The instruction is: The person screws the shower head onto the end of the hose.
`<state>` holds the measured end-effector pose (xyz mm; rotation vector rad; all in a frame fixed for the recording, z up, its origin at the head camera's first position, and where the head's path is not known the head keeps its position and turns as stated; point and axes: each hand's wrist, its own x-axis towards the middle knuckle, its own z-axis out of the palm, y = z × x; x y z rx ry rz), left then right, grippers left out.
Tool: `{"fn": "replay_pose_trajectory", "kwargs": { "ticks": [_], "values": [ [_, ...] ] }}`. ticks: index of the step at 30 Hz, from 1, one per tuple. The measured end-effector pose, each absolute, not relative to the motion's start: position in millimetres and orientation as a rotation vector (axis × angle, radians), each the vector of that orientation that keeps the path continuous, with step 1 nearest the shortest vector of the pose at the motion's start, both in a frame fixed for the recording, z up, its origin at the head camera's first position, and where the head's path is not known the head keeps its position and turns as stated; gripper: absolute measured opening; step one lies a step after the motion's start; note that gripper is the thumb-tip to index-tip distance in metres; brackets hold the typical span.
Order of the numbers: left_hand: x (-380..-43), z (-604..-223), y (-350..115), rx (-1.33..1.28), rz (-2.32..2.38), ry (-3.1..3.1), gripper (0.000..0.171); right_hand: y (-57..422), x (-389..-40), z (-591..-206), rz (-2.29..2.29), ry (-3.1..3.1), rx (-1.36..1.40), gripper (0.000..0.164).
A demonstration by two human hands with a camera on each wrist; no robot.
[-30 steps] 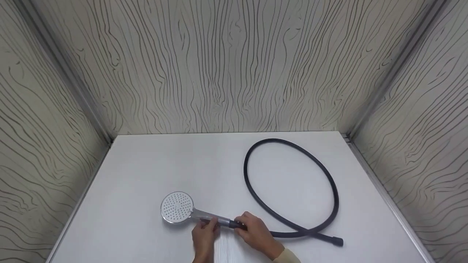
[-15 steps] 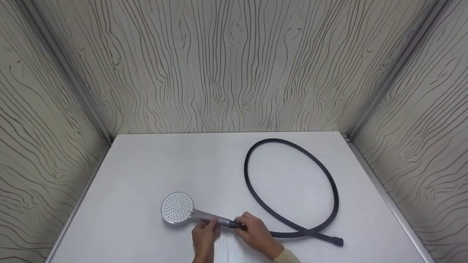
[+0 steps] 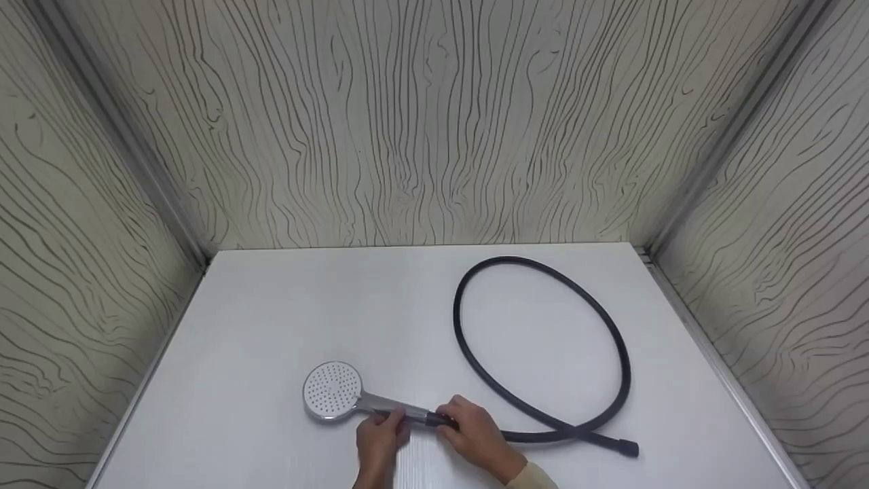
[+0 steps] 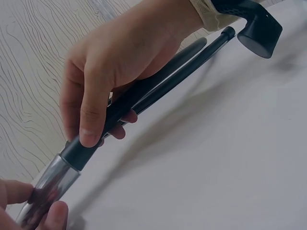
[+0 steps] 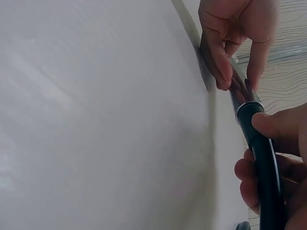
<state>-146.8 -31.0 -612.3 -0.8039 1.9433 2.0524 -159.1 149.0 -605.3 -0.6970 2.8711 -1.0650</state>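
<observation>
A chrome shower head (image 3: 333,390) with a white perforated face lies to the left in the head view, face up. My left hand (image 3: 380,441) pinches its silver handle (image 4: 50,184) between thumb and fingers. At the end of that handle sits the black end fitting (image 5: 252,120) of a shower hose (image 3: 621,353), flush against the chrome in both wrist views. My right hand (image 3: 475,435) grips the hose at this fitting, its thumb along the top and its fingers curled beneath.
The hose makes one large loop over the right side of the white table (image 3: 271,305) and crosses itself. Its free end (image 3: 628,447) points right. Wood-grain panels (image 3: 407,122) rise behind the table and on both sides.
The shower head has shifted slightly right and toward the person, with the left hand still on its handle. The right hand and the hose loop look almost unmoved.
</observation>
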Motion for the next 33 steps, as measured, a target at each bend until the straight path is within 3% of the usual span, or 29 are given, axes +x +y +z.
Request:
{"fn": "replay_pose_trajectory", "kwargs": {
  "ticks": [33],
  "values": [
    [-151.9,-611.7,-52.5,-0.621,1.95,1.985,0.028,151.8,-160.2,-610.1,-1.012,2.876,-0.718,0.013]
  ]
}}
